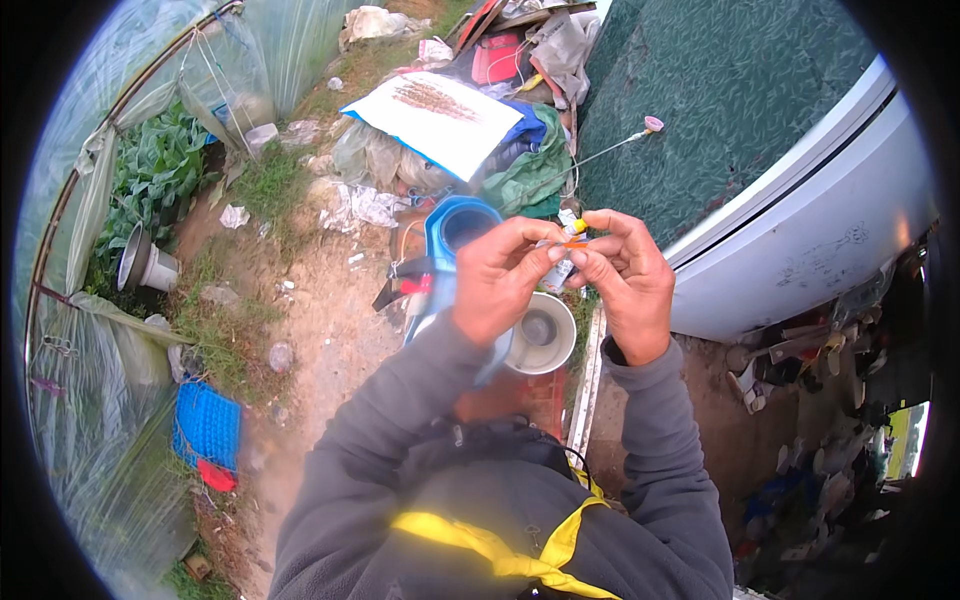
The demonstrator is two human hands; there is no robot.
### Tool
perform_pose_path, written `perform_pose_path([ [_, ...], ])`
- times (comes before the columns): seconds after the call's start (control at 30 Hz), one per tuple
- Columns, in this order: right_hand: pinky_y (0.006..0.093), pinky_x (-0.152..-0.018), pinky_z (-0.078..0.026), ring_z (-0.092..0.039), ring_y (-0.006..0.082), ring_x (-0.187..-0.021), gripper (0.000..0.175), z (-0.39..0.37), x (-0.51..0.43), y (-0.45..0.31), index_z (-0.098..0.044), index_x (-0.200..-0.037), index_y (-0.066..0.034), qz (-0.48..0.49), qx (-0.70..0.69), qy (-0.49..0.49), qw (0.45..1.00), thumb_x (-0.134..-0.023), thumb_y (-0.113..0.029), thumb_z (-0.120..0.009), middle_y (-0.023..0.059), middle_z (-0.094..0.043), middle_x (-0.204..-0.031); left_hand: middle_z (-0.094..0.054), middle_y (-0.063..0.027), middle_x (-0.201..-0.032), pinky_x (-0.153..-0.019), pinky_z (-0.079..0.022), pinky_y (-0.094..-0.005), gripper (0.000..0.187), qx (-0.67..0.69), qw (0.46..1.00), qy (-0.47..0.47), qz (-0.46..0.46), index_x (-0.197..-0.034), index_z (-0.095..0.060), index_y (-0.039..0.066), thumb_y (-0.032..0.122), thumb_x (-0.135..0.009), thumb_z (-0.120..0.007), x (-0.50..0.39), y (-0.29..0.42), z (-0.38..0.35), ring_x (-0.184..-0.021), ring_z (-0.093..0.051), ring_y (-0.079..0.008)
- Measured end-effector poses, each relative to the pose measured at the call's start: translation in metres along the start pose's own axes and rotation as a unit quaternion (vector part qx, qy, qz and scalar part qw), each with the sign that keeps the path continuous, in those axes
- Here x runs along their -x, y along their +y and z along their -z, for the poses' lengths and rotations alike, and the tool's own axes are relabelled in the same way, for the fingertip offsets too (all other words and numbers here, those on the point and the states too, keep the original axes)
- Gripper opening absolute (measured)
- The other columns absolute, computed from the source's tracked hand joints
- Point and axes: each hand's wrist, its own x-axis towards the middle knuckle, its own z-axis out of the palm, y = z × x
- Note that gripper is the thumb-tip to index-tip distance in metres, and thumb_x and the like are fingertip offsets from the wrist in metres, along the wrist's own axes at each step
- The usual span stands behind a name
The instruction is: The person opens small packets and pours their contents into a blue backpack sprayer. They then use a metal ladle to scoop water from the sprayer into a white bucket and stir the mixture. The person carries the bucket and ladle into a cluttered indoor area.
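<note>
Both of my hands are raised close together before my chest. My left hand (510,274) pinches one end of a small, thin orange and clear item (576,244) between thumb and forefinger; its exact kind is too small to tell. The thumb of my right hand (628,277) is at its other end. Beside the right fingertips is a yellow cap (577,226) on a small white container (556,276) bearing writing, partly hidden behind the fingers. Below the hands stand a blue plastic sprayer tank (450,247), partly covered by my left hand and sleeve, and a whitish round bucket (564,330).
A metal spray wand (607,150) with a pink nozzle extends beyond my hands. A white board (442,112) with brown material lies over bags. A green-covered wall (712,97) and white door panel (810,247) are at right, a plastic-film greenhouse (97,420) at left.
</note>
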Motion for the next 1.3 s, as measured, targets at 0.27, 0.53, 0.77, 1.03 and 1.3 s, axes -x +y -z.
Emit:
perform_pose_path([
  [0.27,0.0218,-0.055,-0.043,-0.055,0.0057,-0.063,0.008,0.003,0.000,0.007,-0.065,-0.091,0.0007,0.051,0.061,0.017,0.997,-0.085,-0.002,-0.069,0.0025,-0.061,-0.079,-0.067,-0.0065,-0.097,-0.079,-0.050,-0.0255,0.012,0.023,0.998,-0.005,0.060,-0.101,-0.066,-0.002,0.001,-0.089,-0.064,-0.001,-0.001,0.004,-0.089,-0.062,-0.0104],
  [0.53,0.0230,-0.054,-0.042,-0.055,0.0075,-0.061,0.006,-0.001,-0.001,0.024,-0.064,-0.087,0.0001,0.071,0.038,0.034,0.996,-0.085,-0.003,-0.068,0.0035,-0.059,-0.079,-0.069,-0.0100,-0.102,-0.083,-0.051,-0.0299,0.014,0.123,0.978,-0.020,0.166,-0.103,-0.066,-0.002,0.005,-0.091,-0.061,-0.006,-0.015,0.019,-0.091,-0.064,-0.0133],
  [0.77,0.0262,-0.060,-0.047,-0.061,0.0121,-0.069,0.007,0.000,-0.008,0.017,-0.065,-0.091,-0.0004,0.135,0.147,0.031,0.979,-0.085,-0.003,-0.068,0.0071,-0.063,-0.083,-0.069,-0.0073,-0.101,-0.081,-0.049,-0.0242,0.012,0.028,0.994,-0.026,0.106,-0.103,-0.066,0.000,0.003,-0.092,-0.062,-0.009,-0.005,0.013,-0.091,-0.062,-0.0093],
  [1.03,0.0327,-0.063,-0.049,-0.062,0.0248,-0.073,0.012,-0.015,-0.012,0.021,-0.062,-0.093,-0.0004,0.228,0.238,0.078,0.941,-0.083,-0.001,-0.069,0.0112,-0.062,-0.085,-0.063,0.0016,-0.089,-0.066,-0.043,-0.0195,0.009,-0.012,0.998,0.051,0.027,-0.099,-0.062,0.000,0.007,-0.093,-0.063,-0.008,-0.016,0.000,-0.078,-0.051,-0.0027],
  [1.3,0.0339,-0.063,-0.049,-0.061,0.0251,-0.073,0.016,-0.016,-0.008,0.023,-0.060,-0.096,-0.0006,0.195,0.218,0.052,0.955,-0.083,-0.001,-0.070,0.0113,-0.061,-0.087,-0.063,-0.0047,-0.084,-0.064,-0.047,-0.0247,0.009,-0.145,0.984,0.097,-0.025,-0.098,-0.060,0.000,0.005,-0.092,-0.063,-0.006,-0.012,-0.003,-0.074,-0.055,-0.0082],
])
